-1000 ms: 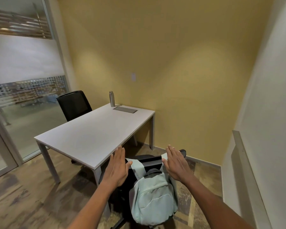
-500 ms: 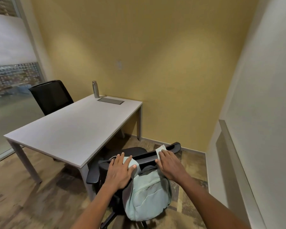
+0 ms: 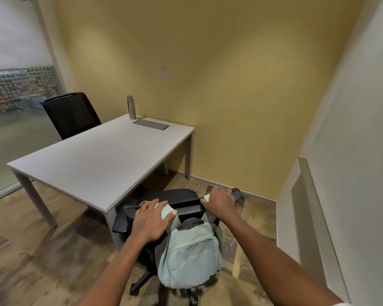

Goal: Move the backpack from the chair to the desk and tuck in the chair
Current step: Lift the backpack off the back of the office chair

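Observation:
A pale green backpack (image 3: 190, 255) hangs behind the back of a black office chair (image 3: 187, 206), its two straps looped over the top edge. My left hand (image 3: 152, 219) lies over the left strap at the chair's top, with the thumb hooked around the strap. My right hand (image 3: 219, 204) curls over the right strap and the top edge of the chair back. The chair stands at the near right corner of the white desk (image 3: 97, 160), its seat partly under the desktop.
A metal bottle (image 3: 131, 107) and a grey cable hatch (image 3: 151, 124) sit at the desk's far end. A second black chair (image 3: 72, 113) stands behind the desk by the glass wall. A white wall with a ledge (image 3: 314, 195) runs close on the right.
Both hands have come down from above the chair onto the backpack straps and closed on them. The view has moved closer to the chair.

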### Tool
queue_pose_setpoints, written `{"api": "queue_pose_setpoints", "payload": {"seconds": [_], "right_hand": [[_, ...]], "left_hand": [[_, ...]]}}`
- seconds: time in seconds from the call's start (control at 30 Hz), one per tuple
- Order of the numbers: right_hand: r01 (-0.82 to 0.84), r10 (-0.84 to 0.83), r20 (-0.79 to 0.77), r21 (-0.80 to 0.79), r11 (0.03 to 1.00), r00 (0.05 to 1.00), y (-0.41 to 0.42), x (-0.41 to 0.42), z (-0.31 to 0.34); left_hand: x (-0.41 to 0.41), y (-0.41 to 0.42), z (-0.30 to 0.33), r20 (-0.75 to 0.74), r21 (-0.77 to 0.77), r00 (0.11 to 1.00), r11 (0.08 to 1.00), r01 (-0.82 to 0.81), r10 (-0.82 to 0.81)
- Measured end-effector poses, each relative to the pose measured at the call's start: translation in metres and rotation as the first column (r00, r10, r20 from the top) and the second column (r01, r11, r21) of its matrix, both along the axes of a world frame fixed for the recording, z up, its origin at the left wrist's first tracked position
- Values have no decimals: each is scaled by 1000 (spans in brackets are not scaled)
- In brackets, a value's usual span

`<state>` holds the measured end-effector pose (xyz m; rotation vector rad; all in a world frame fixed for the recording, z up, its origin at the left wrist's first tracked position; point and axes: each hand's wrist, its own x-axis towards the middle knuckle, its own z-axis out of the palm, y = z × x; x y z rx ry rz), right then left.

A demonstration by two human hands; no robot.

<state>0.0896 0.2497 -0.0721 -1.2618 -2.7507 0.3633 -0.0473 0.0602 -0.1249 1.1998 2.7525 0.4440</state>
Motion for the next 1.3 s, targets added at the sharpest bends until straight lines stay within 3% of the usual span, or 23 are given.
{"api": "queue_pose_setpoints", "payload": {"seconds": [0.13,0.33,0.47,0.7,0.9,1.1,1.3], "right_hand": [[123,-124,-7,-121,985,992,10,-14,0],[158,-153,44,-155,975,987,9,-33,-1],[194,-188,57,-125,973,981,9,-34,-2],[244,-247,-50,-55,968,968,26,-23,3],[411,-469,-311,-235,881,827,56,4,5],[515,-689,-391,-465,720,610,65,21,3],[478,-686,-308,-533,698,659,68,30,-13]], "left_hand": [[-5,-4,-1,-16,-14,1000,1000,1,-1],[-10,-10,0,-34,-22,999,1000,9,-10],[-13,-13,-1,-34,-21,999,1000,11,-11],[-20,-12,-3,-16,-29,1000,1000,-4,4],[-15,-8,0,-27,-36,1000,999,-3,2],[-4,-4,4,-1,-46,1000,999,-18,18],[1,-1,4,-30,-68,999,997,-20,18]]}}
